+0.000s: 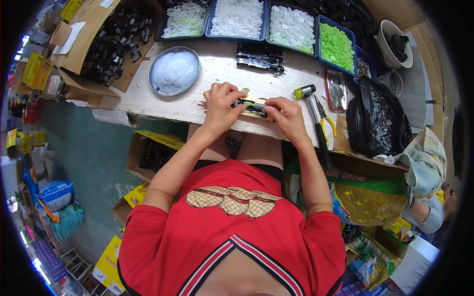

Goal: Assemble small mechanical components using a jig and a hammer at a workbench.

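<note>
At the table's near edge, both hands grip a narrow black plastic mechanism [255, 106] with a bright green piece and a grey part in it. My left hand [221, 104] pinches its left end, thumb against the green piece. On its right end, my right hand [289, 117] closes with thumb and fingers. The fingers cover much of the mechanism. Beyond the hands lie a few similar black mechanisms [259, 61] side by side. A round dish of whitish, grease-like paste [173, 69] stands to the far left of my hands.
Along the back are trays of white parts [237, 18] and green parts [336, 45]. A box of black pieces [111, 52] is at left. A hammer [315, 111], pliers [326, 118] and a black bag of grey pieces [380, 118] lie right. Another person's striped sleeve [425, 217] shows far right.
</note>
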A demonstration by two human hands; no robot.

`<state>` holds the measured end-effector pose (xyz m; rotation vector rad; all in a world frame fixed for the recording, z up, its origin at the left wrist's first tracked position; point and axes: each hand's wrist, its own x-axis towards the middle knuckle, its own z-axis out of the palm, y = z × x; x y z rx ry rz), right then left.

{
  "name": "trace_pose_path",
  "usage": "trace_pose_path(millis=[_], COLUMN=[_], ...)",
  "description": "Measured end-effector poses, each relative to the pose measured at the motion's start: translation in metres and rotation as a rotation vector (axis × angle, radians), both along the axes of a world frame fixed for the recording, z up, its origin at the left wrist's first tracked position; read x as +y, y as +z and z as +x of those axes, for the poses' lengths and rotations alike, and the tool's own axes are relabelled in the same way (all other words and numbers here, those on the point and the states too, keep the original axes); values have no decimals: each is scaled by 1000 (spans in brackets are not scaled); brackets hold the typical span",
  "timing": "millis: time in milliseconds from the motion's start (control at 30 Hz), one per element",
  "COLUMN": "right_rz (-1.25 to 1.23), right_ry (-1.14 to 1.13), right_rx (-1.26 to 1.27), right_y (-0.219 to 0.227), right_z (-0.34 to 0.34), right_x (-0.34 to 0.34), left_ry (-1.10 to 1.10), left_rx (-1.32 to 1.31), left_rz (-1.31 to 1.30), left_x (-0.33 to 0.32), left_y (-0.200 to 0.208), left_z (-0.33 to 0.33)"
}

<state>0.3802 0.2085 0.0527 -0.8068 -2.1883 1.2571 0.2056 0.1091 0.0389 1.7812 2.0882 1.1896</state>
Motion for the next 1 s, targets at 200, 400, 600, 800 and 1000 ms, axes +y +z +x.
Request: trace_pose_path(millis=[200, 400, 600, 800, 1000], right_rz=[43, -34, -122, -226, -381], right_ry=[-6, -23, -53, -130, -120], right_rx=[2, -2, -103, -301, -290], right_y=[-5, -4, -4, 7, -6], right_z=[-1, -1, 1, -5, -4], right_x=[0, -2, -1, 3, 12], left_ry=[1, -4, -33, -49, -53], left_rx=[-7, -13, 2, 3, 0], left_rz=[-1, 5, 35, 1, 23], left_x=[-1, -2, -2, -1, 0], left_y=[0, 1, -1, 0, 0], left_z=[0, 0, 0, -1, -2])
